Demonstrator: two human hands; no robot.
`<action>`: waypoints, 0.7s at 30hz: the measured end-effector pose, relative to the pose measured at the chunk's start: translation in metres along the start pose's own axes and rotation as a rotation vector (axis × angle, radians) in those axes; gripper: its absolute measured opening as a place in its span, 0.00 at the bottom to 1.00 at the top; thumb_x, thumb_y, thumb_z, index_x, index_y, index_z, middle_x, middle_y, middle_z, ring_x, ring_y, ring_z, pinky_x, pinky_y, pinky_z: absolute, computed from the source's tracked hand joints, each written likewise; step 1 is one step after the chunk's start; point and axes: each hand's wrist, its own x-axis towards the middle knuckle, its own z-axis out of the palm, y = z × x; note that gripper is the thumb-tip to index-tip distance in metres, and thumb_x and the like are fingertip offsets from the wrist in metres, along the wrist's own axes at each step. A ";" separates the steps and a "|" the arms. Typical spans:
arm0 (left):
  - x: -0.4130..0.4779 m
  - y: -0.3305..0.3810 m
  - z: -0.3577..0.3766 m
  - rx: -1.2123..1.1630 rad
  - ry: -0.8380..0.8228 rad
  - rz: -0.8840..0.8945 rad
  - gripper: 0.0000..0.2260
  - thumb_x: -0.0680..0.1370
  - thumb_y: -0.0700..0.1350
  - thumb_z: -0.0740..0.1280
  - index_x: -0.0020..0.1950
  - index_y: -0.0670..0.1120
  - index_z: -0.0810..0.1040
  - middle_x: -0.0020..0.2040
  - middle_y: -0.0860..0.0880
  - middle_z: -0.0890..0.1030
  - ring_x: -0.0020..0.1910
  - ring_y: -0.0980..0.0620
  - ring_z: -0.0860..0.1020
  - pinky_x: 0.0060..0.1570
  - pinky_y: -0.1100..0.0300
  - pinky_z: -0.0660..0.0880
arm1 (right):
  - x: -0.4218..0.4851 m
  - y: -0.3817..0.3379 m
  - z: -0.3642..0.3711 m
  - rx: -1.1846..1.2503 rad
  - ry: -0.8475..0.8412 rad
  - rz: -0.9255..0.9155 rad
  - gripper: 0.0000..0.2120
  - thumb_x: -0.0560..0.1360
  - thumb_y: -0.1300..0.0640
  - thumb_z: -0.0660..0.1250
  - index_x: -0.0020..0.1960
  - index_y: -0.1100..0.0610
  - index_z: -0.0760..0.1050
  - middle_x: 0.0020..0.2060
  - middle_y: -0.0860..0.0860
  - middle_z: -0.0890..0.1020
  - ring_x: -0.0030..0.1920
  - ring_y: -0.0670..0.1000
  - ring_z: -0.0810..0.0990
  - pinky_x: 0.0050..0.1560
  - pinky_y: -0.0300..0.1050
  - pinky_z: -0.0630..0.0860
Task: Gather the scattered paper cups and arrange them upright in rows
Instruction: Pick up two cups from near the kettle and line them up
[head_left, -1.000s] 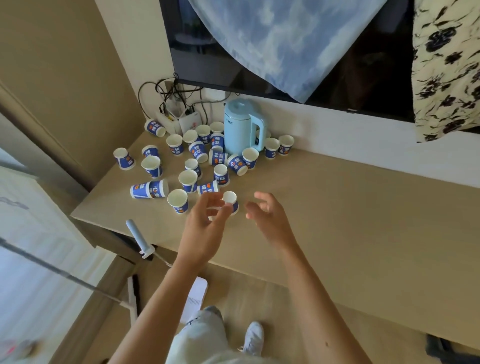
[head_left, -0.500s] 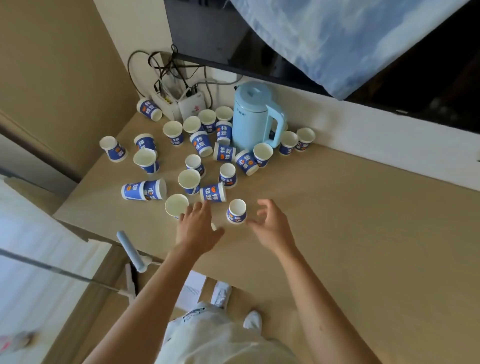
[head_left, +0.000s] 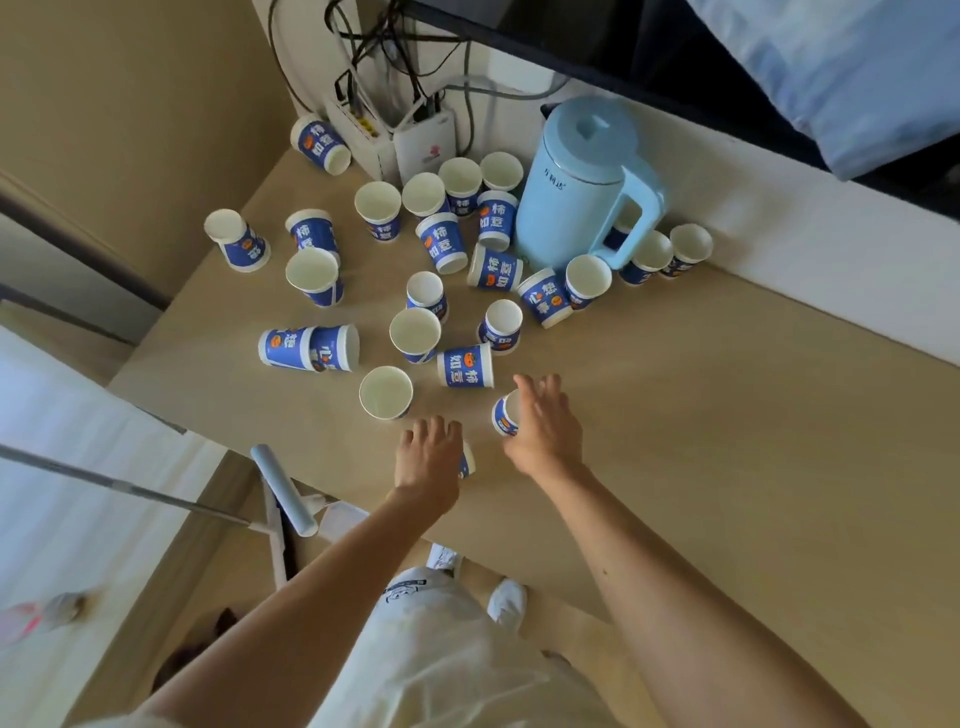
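Blue paper cups (head_left: 465, 365) scattered, hands gripping two

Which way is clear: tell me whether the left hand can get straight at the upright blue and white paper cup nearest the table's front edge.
Probably yes. The left hand sits just below that upright paper cup with only bare tabletop between, though it already covers another cup.

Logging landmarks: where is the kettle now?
Head view: the light-blue kettle stands at the table's back, against the wall, ringed by paper cups.
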 end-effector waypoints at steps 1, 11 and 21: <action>0.002 -0.002 0.002 -0.006 -0.005 0.006 0.30 0.74 0.47 0.73 0.73 0.46 0.64 0.69 0.45 0.69 0.68 0.43 0.69 0.65 0.53 0.69 | 0.003 0.000 0.002 -0.018 -0.001 -0.006 0.37 0.69 0.60 0.75 0.73 0.50 0.63 0.68 0.54 0.66 0.64 0.58 0.72 0.55 0.53 0.79; 0.008 -0.008 -0.011 -0.362 0.228 0.028 0.35 0.68 0.60 0.76 0.71 0.50 0.69 0.59 0.50 0.74 0.60 0.47 0.73 0.61 0.55 0.71 | 0.017 0.013 0.009 -0.008 0.053 0.013 0.24 0.71 0.52 0.76 0.63 0.51 0.71 0.59 0.52 0.75 0.58 0.57 0.79 0.46 0.48 0.73; 0.008 0.005 -0.051 -1.529 0.164 -0.213 0.29 0.58 0.61 0.77 0.55 0.51 0.76 0.51 0.48 0.84 0.49 0.47 0.83 0.46 0.54 0.79 | -0.008 0.060 -0.014 0.993 0.212 0.550 0.20 0.69 0.54 0.77 0.55 0.54 0.72 0.51 0.52 0.82 0.39 0.46 0.80 0.34 0.39 0.71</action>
